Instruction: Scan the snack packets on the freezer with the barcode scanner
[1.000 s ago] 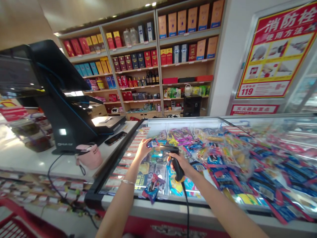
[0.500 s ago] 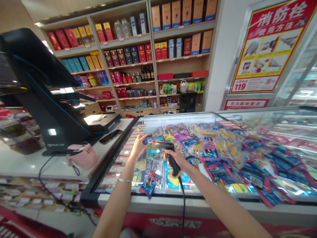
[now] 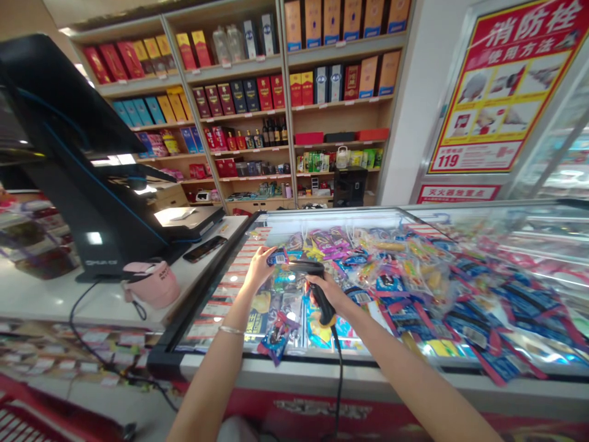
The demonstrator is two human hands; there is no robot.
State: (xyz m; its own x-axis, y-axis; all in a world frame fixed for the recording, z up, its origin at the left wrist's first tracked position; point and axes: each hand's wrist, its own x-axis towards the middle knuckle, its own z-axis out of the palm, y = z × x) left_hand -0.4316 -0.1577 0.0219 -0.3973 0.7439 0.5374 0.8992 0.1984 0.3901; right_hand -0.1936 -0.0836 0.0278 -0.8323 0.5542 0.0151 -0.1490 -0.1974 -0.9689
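My left hand (image 3: 262, 265) is closed on a small blue snack packet (image 3: 278, 258), with its white barcode label facing me. In my right hand (image 3: 326, 290) is a black handheld barcode scanner (image 3: 307, 267), gripped round its handle, its head pointing left at the packet a short gap away. From the handle a black cable hangs over the front edge. Beneath my hands lies the glass top of a chest freezer (image 3: 221, 301). A blue and pink packet (image 3: 278, 336) rests on the glass near my left forearm.
Many packets (image 3: 418, 276) are heaped across the glass to the right. At left, a counter (image 3: 27, 307) holds a black point-of-sale terminal (image 3: 110, 209), a phone (image 3: 205, 248) and a pink cup (image 3: 154, 283). Shelves (image 3: 248, 116) of boxed goods stand behind. A red basket (image 3: 32, 411) is low at left.
The view has shifted slightly. Both hands keep nearly the same place, the packet and scanner still held facing each other.
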